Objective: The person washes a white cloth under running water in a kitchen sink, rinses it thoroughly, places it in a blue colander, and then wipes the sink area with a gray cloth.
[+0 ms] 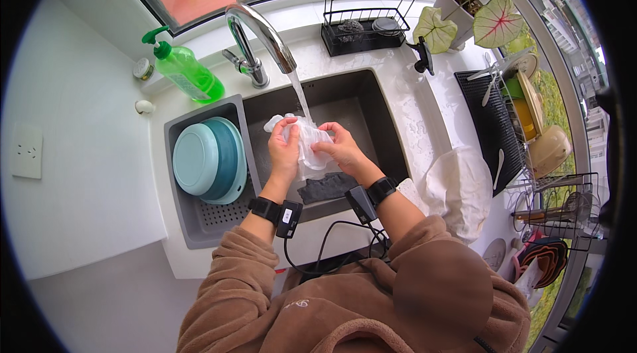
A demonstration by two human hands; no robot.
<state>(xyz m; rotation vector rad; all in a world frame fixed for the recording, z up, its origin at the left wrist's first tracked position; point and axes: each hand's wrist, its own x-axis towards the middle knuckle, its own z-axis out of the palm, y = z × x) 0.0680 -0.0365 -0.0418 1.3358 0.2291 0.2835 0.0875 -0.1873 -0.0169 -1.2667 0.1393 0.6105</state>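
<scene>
A wet white cloth (312, 146) is stretched between my two hands above the dark sink basin (358, 104). My left hand (284, 150) grips its left side, thumb and fingers pinching the fabric. On the right edge, my right hand (343, 149) pinches it between thumb and fingers. Water (300, 91) runs from the chrome faucet (264, 34) down onto the cloth. Below my hands, a dark grey cloth (326, 188) lies at the near side of the basin. Each wrist wears a black strap with a small box and cable.
A grey drain basket (214, 213) at left holds stacked blue-green basins (196, 156). A green soap pump bottle (186, 72) stands behind it. A black wire caddy (366, 29), a spray bottle (423, 57) and a potted caladium (458, 14) stand beyond. Right are a white cloth (458, 194) and dish rack (522, 104).
</scene>
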